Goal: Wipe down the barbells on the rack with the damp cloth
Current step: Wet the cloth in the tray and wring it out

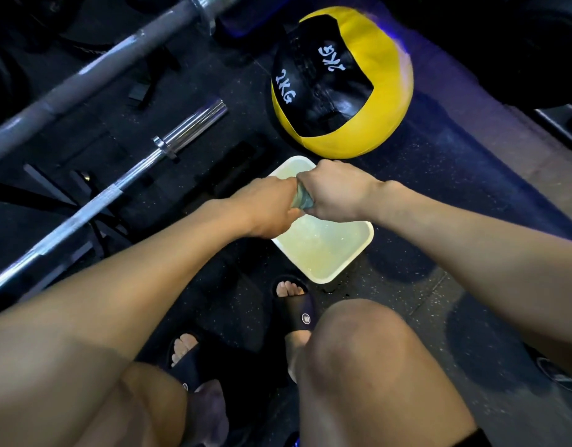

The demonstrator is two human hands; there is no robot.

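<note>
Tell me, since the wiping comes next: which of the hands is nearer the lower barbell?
Left. The left hand grips the cloth on the side toward the lower barbell; the right hand grips it farther away.

floor: dark speckled rubber | on it: white basin, medicine ball, sandalled feet

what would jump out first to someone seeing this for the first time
The yellow and black medicine ball marked 2KG, on the dark floor at top centre, catches the eye first. Just below it, the left hand and right hand grip a cloth between them over a white tub of water. Two steel barbells slant across the left side.
</note>
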